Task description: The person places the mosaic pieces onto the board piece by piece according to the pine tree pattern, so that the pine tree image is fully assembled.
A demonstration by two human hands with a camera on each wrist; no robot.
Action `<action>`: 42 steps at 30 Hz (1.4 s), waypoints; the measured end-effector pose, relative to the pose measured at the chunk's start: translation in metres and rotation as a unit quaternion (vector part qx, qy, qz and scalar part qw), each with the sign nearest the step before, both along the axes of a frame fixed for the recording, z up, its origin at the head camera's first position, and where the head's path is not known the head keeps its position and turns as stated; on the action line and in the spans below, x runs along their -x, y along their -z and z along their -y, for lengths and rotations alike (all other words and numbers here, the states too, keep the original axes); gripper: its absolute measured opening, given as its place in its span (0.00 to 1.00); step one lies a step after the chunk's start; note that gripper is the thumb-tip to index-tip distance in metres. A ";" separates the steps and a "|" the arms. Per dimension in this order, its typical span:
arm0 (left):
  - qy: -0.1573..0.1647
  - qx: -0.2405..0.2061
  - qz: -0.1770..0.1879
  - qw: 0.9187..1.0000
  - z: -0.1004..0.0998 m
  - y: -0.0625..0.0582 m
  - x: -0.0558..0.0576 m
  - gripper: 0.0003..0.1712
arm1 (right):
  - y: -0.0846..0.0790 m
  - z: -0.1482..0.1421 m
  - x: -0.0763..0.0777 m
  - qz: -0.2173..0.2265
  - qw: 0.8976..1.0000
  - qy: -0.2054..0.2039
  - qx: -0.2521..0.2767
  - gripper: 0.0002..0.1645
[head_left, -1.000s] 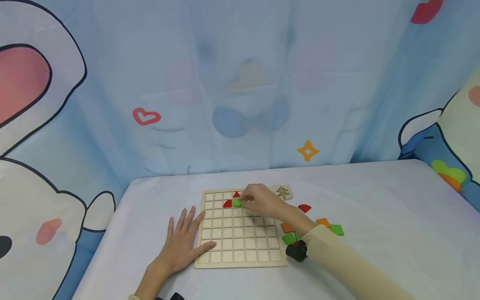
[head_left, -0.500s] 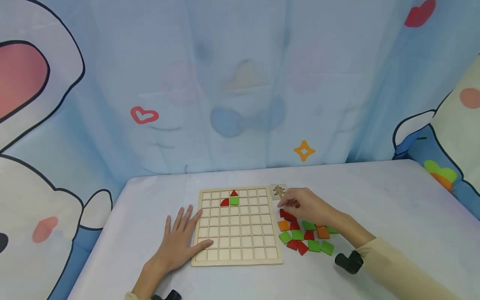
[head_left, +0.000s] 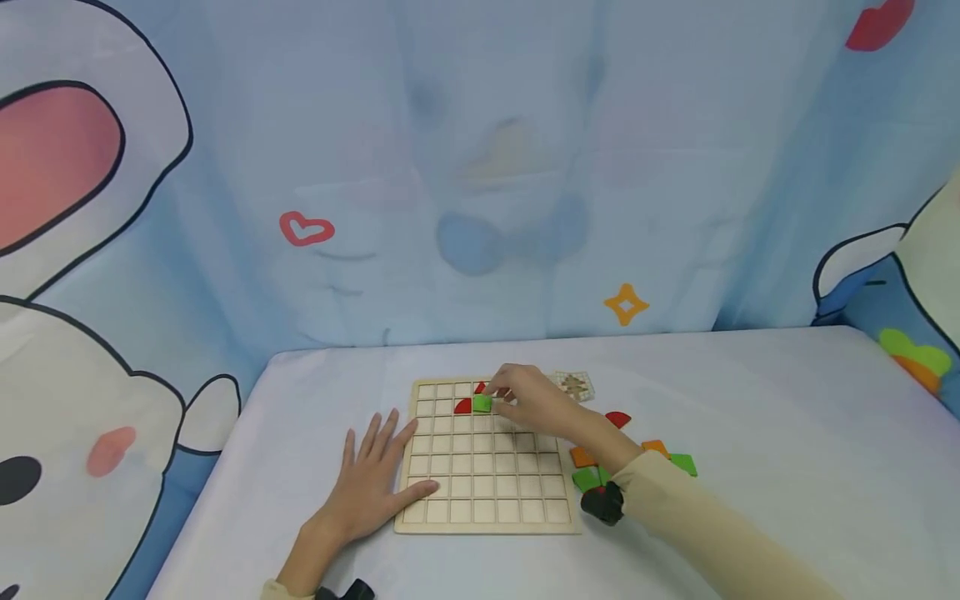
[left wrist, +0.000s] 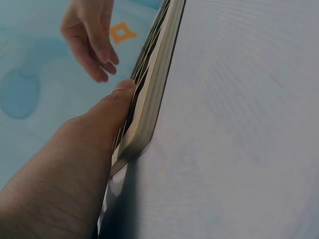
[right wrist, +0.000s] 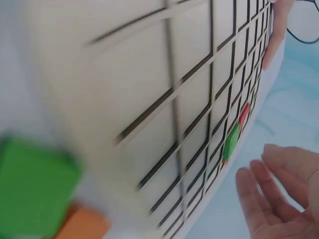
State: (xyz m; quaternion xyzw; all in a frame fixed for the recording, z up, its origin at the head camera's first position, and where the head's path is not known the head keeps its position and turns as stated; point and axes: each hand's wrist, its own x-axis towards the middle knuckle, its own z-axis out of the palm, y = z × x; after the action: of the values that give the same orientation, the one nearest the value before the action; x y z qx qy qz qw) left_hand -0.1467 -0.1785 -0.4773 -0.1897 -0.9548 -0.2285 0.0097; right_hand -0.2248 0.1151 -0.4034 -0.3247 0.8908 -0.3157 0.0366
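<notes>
Left hand (head_left: 373, 479) resting splayed wide on left edge of pale wooden gridded board (head_left: 483, 464), apparently steadying it. Right hand (head_left: 536, 402) hanging over board's far rows, wrist arched, fingers curving toward thumb just beside green square tile (head_left: 482, 404); gap looking narrow, though I can't make out whether anything's inside. Green square tile sitting in grid beside red quarter-round tile (head_left: 463, 406), grid presumably keeping both aligned. Loose orange tile (head_left: 582, 457) lying near right forearm (head_left: 611, 442).

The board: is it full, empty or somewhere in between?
Partly filled: the head view shows a green square and red pieces on the board, while many cells are bare. The right hand hides some.
</notes>
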 end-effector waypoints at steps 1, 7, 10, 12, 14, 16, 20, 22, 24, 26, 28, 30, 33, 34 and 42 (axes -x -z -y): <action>0.001 -0.001 0.003 1.000 -0.001 -0.001 0.000 0.53 | 0.000 0.004 0.001 0.000 1.000 0.002 -0.002 0.12; 0.009 0.002 0.003 1.000 -0.006 -0.003 0.003 0.53 | 0.005 0.014 0.006 0.014 0.999 0.027 -0.010 0.12; 0.007 0.012 0.002 1.000 -0.007 -0.004 0.004 0.54 | 0.008 0.014 0.009 0.018 0.999 0.032 -0.013 0.12; 0.004 0.017 0.008 1.000 -0.006 -0.004 0.004 0.54 | 0.011 0.015 0.010 0.018 0.999 0.031 -0.018 0.12; 0.003 0.018 0.009 1.000 -0.005 -0.004 0.004 0.54 | 0.012 0.016 0.011 0.014 0.999 0.031 -0.024 0.11; 0.002 0.021 0.015 1.000 -0.004 -0.003 0.004 0.54 | 0.013 0.019 0.011 0.012 0.999 0.032 -0.031 0.11; -0.002 0.023 0.018 1.000 -0.003 -0.002 0.003 0.54 | 0.012 0.024 0.011 0.007 0.999 0.028 -0.042 0.12; -0.003 0.022 0.021 1.000 -0.002 -0.002 0.003 0.54 | 0.012 0.025 0.011 0.014 0.999 0.030 -0.041 0.12; -0.005 0.024 0.022 0.999 -0.002 -0.002 0.002 0.54 | 0.012 0.025 0.011 0.019 0.999 0.030 -0.041 0.12; -0.005 0.024 0.023 0.999 -0.002 -0.002 0.002 0.54 | 0.011 0.026 0.012 0.028 0.998 0.031 -0.039 0.11; -0.006 0.027 0.022 0.999 -0.002 -0.001 0.002 0.54 | 0.012 0.027 0.013 0.033 0.998 0.032 -0.038 0.11; -0.007 0.028 0.022 0.999 -0.001 0.000 0.002 0.54 | 0.013 0.027 0.015 0.034 0.998 0.032 -0.036 0.10; -0.007 0.027 0.022 0.999 -0.001 0.000 0.002 0.54 | 0.014 0.028 0.016 0.035 0.998 0.037 -0.031 0.10; -0.007 0.026 0.023 0.999 -0.001 0.000 0.002 0.54 | 0.014 0.029 0.017 0.037 0.998 0.040 -0.030 0.11; -0.006 0.021 0.021 1.000 0.000 -0.001 0.002 0.54 | 0.011 0.032 0.022 0.045 0.997 0.048 -0.032 0.11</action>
State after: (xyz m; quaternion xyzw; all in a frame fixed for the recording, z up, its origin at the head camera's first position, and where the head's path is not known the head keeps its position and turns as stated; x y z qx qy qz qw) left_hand -0.1485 -0.1781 -0.4762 -0.1794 -0.9605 -0.2122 -0.0134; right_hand -0.2470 0.0831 -0.4141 -0.2655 0.9125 -0.3028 0.0717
